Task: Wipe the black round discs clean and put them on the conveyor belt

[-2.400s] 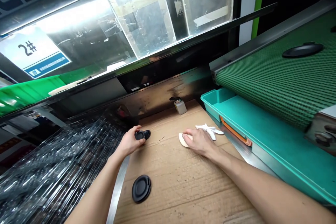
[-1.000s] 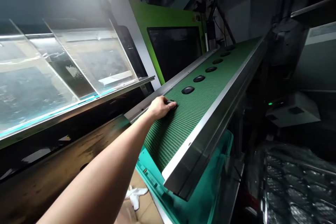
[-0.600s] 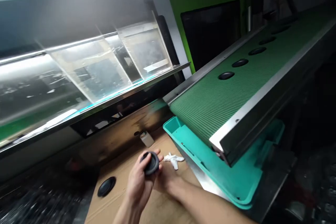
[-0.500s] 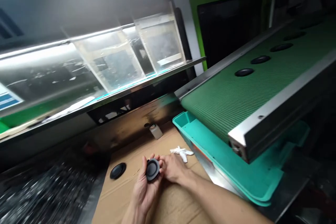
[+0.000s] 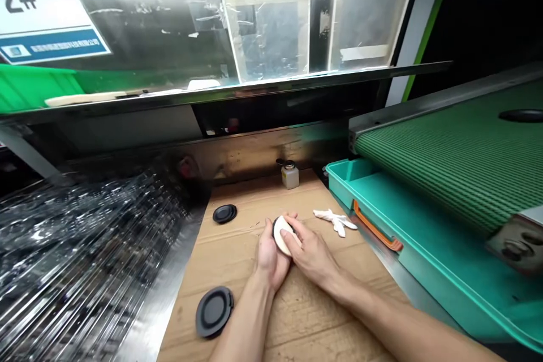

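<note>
A round, cream-coloured pad-like piece (image 5: pixel 282 236) lies against a black disc (image 5: pixel 275 227), whose dark rim shows along the left side. My left hand (image 5: pixel 271 260) cups the black disc from below and the left. From the right, my right hand (image 5: pixel 311 254) grips the cream piece, thumb on its face and fingers over the upper edge. I cannot tell whether the two pieces are joined. On the cardboard (image 5: pixel 331 322) left of my hands are a black round part (image 5: pixel 224 213) and, nearer me, a grey-black dished disc (image 5: pixel 214 312).
A small bottle (image 5: pixel 291 175) stands at the back, and a white glove-like cloth (image 5: pixel 336 222) lies to the right. Clear plastic-looking material (image 5: pixel 85 254) fills the left. A teal bin (image 5: pixel 428 254) with an orange handle (image 5: pixel 375 226) sits under the green conveyor belt (image 5: pixel 458 147).
My view has turned right and down. The grey disc face in my left hand is replaced by a cream one, with my right hand now over it. The nearer disc has come into sight.
</note>
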A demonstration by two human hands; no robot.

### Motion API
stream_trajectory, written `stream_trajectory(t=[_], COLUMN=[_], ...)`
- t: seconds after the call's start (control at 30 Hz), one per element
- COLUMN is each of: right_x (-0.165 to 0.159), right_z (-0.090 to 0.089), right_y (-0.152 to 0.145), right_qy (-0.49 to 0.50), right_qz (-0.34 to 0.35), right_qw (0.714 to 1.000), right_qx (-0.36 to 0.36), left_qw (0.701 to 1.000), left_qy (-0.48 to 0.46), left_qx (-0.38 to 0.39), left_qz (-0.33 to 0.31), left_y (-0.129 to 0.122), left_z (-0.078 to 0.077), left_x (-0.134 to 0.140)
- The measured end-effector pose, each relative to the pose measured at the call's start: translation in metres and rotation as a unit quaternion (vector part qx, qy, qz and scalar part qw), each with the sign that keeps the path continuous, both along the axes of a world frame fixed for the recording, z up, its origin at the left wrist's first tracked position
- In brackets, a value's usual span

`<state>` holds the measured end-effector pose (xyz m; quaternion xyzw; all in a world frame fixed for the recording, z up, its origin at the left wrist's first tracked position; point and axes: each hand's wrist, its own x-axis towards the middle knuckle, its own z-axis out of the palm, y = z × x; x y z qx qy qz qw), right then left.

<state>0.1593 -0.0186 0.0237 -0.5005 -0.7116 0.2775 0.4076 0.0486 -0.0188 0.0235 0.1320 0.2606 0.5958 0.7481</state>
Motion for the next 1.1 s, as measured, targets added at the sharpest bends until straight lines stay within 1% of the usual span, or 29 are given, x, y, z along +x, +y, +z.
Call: stream_trajectory(t=[0.07,0.13,0.27,0.37,0.4,0.47,0.5,0.6,0.7,0.73,0.87,0.9,0.97,1.03,1.1], right_x=[-0.002,-0.004,-0.009,-0.008,-0.007,-0.005,-0.004,-0.002,0.001,0.004,0.024,0.029,0.036,0.039,0.038], right_z=[0.002,0.003,0.001,0.001,0.001,0.002,0.003,0.004,0.002,0.001,0.001,0.001,0.003,0.005,0.007], right_y=[0.001,0.003,0.005,0.008,0.008,0.008,0.008,0.006,0.009,0.013,0.034,0.037,0.041,0.039,0.034], right_qy=[-0.059,-0.085,-0.128,-0.123,-0.121,-0.133,-0.141,-0.142,-0.139,-0.135,-0.068,-0.042,0.017,0.060,0.068], right_qz=[-0.058,-0.092,-0.067,-0.106,-0.100,-0.061,-0.053,-0.107,-0.053,-0.044,-0.116,-0.113,-0.078,-0.019,0.040], right_qw=[0.997,0.992,0.989,0.987,0.988,0.989,0.988,0.984,0.989,0.990,0.991,0.992,0.996,0.998,0.997], right_qx=[-0.002,-0.006,-0.019,-0.015,-0.011,-0.005,-0.006,-0.006,0.020,0.022,0.024,0.029,0.029,0.011,-0.012], left_qw=[1.000,0.999,0.999,0.999,0.999,0.999,0.999,0.999,1.000,1.000,0.999,0.999,0.999,0.999,1.000], left_qy=[-0.007,-0.013,-0.033,-0.028,-0.026,-0.024,-0.019,0.002,0.007,0.009,0.037,0.042,0.041,0.032,0.029], left_qx=[0.021,0.023,-0.011,0.000,-0.004,-0.021,-0.024,-0.012,-0.018,-0.018,-0.002,-0.003,-0.006,-0.001,0.002], left_qz=[-0.023,-0.021,0.019,0.026,0.028,0.031,0.031,0.030,0.020,0.019,0.002,-0.003,-0.004,0.004,0.012], left_y=[-0.002,-0.003,-0.002,-0.001,-0.001,-0.001,-0.001,-0.001,-0.001,0.000,0.003,0.003,0.005,0.006,0.006], left_z=[0.000,-0.001,-0.002,-0.001,0.000,0.001,0.001,0.001,0.000,-0.001,-0.002,-0.002,-0.002,-0.002,-0.002], left_x=[0.001,0.001,0.000,0.000,0.000,0.001,0.002,0.003,0.003,0.003,0.001,0.000,-0.001,-0.002,-0.002])
